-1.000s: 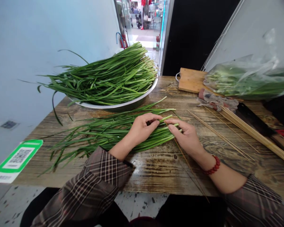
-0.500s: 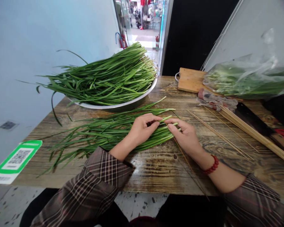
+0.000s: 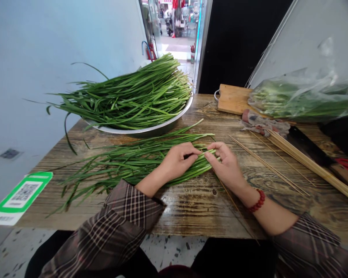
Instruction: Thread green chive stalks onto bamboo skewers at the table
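Long green garlic chives (image 3: 139,160) lie in a loose spread across the wooden table, pale stem ends toward the right. My left hand (image 3: 178,160) rests over them, thumb and index finger pinched on a chive near its stem end. Facing it, my right hand (image 3: 228,166) is closed around a thin bamboo skewer (image 3: 234,205), which slants from its fingertips down toward the table's front edge. Several pale stems (image 3: 204,164) gather side by side at my right fingertips. The skewer's tip is hidden between the fingers.
A metal basin (image 3: 174,120) heaped with chives stands behind. To the right lie loose skewers (image 3: 266,164), a skewer bundle (image 3: 313,164), a dark-bladed knife (image 3: 307,143), a crumpled cloth (image 3: 263,125), a cutting board (image 3: 234,99) and a plastic bag of greens (image 3: 301,96).
My left fingertips have moved slightly right and down. The chive end that stuck up between the hands now lies lower, close to the other stems. My right hand stays nearly in place.
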`<action>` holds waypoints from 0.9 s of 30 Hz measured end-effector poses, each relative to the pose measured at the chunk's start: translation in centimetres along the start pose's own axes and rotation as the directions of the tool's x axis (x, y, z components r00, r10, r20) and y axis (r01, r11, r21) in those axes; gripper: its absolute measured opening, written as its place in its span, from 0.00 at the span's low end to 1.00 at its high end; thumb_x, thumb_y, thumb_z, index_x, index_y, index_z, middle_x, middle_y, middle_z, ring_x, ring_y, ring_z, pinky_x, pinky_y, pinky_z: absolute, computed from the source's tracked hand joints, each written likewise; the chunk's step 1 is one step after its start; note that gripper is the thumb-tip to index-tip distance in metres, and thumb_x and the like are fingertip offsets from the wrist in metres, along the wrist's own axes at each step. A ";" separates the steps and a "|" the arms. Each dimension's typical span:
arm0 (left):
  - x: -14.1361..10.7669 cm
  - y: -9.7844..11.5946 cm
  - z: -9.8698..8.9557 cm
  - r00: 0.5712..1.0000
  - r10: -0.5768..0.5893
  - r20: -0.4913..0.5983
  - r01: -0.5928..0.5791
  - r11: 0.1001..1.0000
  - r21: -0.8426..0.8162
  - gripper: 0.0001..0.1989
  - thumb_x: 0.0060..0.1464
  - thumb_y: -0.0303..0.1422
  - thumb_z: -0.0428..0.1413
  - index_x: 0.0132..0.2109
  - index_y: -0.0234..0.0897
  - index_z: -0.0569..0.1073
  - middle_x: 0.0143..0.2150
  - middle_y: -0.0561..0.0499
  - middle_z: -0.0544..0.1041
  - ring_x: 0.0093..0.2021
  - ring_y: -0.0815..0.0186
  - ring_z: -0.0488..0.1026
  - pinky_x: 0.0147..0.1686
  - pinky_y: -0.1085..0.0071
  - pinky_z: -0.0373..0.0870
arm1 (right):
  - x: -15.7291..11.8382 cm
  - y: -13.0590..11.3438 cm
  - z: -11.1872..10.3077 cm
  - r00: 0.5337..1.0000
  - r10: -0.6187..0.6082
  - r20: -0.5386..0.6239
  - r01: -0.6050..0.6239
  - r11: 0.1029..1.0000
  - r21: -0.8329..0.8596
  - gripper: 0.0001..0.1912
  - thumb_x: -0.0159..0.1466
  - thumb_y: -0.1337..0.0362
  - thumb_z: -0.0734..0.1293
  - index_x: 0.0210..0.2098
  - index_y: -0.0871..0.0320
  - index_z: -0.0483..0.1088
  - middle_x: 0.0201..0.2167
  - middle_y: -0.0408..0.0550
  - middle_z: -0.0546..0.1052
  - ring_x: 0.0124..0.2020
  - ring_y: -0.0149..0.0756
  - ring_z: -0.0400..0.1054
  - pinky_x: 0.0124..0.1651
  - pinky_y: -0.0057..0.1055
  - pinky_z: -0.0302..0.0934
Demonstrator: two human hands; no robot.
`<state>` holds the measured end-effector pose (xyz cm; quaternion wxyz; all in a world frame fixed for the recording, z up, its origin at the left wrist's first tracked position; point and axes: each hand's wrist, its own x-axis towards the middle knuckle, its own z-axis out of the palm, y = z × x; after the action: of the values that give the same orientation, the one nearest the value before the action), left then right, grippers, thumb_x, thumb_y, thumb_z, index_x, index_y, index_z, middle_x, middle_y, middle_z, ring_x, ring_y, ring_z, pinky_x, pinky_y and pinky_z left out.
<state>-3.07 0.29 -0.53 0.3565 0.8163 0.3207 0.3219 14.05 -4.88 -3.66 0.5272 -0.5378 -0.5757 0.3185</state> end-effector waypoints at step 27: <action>0.9 -2.7 -0.9 0.997 0.071 -0.020 -0.044 0.794 0.607 0.07 0.55 0.28 0.53 0.33 0.36 0.76 0.40 0.45 0.73 0.42 0.60 0.66 0.41 0.64 0.62 | 0.6 0.8 -0.7 0.994 0.045 0.095 -0.034 0.992 -0.118 0.11 0.61 0.56 0.65 0.35 0.57 0.72 0.26 0.44 0.74 0.22 0.28 0.63 0.22 0.25 0.57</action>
<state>-4.01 2.78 -1.90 0.0600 0.8899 0.3891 0.2303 15.01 -4.25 -4.05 0.4598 -0.5629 -0.6075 0.3205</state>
